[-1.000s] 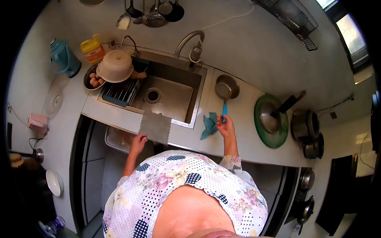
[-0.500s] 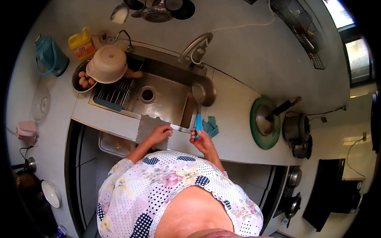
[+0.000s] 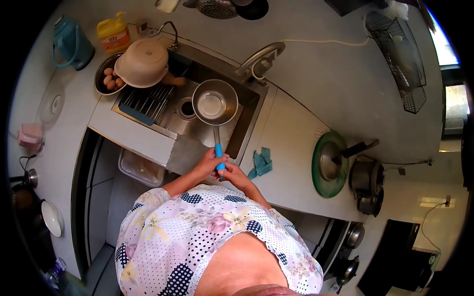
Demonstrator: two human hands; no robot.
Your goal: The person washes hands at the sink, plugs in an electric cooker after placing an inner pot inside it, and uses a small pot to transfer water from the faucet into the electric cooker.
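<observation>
The small steel saucepan [image 3: 215, 102] hangs level over the sink [image 3: 247, 129], its blue handle [image 3: 218, 152] pointing toward 6 o'clock. Both hands meet on that handle — the left hand [image 3: 206, 165] curled round it from 8 o'clock, the right hand [image 3: 232, 173] closed on its end from 4 o'clock. A grey mat [image 3: 185, 154] drapes the sink's front edge beneath the left hand — a teal cloth [image 3: 260, 162] lies at 3 o'clock on the counter [image 3: 291, 133].

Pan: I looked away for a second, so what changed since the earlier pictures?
The pan moved from the counter, right of the sink, to over the basin. The left hand left the grey cloth and joined the right hand on the blue handle. The teal rag stayed put.
</observation>
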